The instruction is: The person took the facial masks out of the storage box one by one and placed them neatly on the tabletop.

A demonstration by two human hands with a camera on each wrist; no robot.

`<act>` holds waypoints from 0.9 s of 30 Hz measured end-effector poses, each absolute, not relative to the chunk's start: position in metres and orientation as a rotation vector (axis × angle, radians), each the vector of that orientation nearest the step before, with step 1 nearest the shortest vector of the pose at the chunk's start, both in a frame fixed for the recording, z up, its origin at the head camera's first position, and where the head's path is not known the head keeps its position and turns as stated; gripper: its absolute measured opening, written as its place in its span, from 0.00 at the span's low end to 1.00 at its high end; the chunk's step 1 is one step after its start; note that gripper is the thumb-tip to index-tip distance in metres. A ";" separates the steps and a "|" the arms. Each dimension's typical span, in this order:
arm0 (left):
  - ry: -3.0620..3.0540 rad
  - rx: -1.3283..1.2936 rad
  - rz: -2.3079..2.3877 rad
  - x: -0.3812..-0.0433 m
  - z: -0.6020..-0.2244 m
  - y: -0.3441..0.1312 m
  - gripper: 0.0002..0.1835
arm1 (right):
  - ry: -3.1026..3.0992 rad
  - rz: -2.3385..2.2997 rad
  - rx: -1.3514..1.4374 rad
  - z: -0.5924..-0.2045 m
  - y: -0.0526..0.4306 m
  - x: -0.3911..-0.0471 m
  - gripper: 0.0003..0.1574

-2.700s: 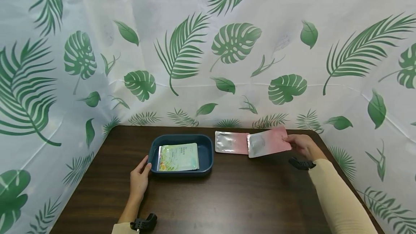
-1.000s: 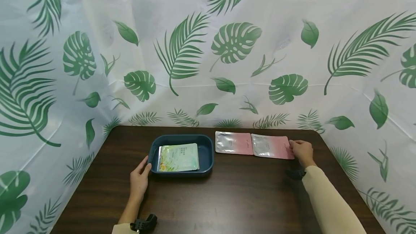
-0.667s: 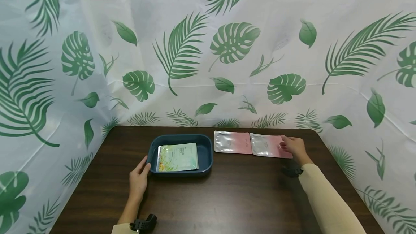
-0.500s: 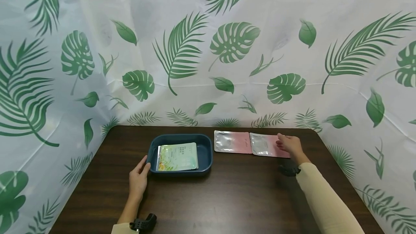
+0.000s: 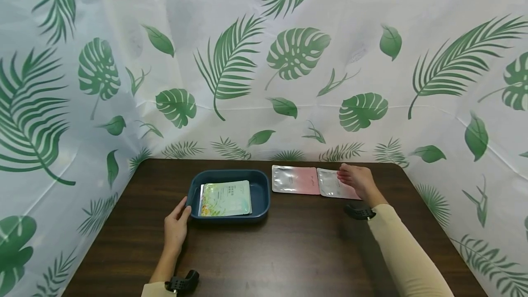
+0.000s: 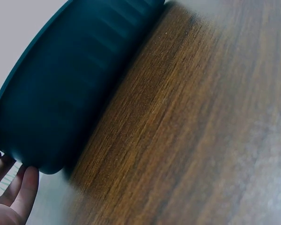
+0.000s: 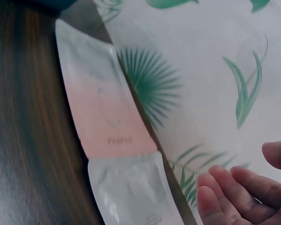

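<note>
My left hand [image 5: 176, 228] rests its fingertips against the left front corner of a dark blue tray [image 5: 264, 214]; the left wrist view shows the fingers [image 6: 27, 190] at the tray's outer wall. Inside the tray lie green sheet mask packets [image 5: 227, 198], stacked. To its right, two silver-and-pink sheet mask packets lie end to end: the left packet [image 5: 294, 180] and the right packet [image 5: 330, 183]. Over the right packet, my right hand [image 5: 359, 181] hovers with loosely bent fingers and nothing in them, hiding its pink end. The right wrist view shows these fingers [image 7: 225, 192] apart from the packets.
The dark wood table [image 5: 268, 260] backs onto a white leaf-print curtain [image 5: 247, 68], close behind the tray and packets. A black wrist camera [image 5: 360, 211] sits on the right wrist, and another black wrist camera [image 5: 182, 281] on the left.
My right hand laid the right pink packet flat beside the other one, let go of it and moved left above it. My left hand and the tray stayed in place.
</note>
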State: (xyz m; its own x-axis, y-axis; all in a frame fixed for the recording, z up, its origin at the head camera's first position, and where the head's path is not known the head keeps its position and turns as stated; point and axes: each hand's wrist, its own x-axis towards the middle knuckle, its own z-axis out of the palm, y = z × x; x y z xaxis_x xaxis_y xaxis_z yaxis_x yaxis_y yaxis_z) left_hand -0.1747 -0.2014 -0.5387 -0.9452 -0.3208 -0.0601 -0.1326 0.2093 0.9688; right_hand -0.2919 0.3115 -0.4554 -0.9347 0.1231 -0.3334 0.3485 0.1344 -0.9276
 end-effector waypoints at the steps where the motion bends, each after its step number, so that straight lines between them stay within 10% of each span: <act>1: -2.313 0.436 -1.829 -0.175 -0.539 -0.201 0.25 | 2.225 -1.905 0.457 -0.454 0.309 -0.292 0.31; 27: -2.341 0.441 -1.841 -0.174 -0.536 -0.202 0.26 | 2.209 -1.918 0.137 -0.428 0.240 -0.282 0.28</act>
State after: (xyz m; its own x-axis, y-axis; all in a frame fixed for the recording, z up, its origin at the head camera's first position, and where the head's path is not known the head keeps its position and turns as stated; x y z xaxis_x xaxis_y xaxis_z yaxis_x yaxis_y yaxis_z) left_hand -0.1736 -0.2020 -0.5365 -0.9487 -0.3066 -0.0771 -0.1472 0.2125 0.9660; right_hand -0.2823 0.2396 -0.4278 -0.9731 -0.0685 -0.2201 0.2084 0.1472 -0.9669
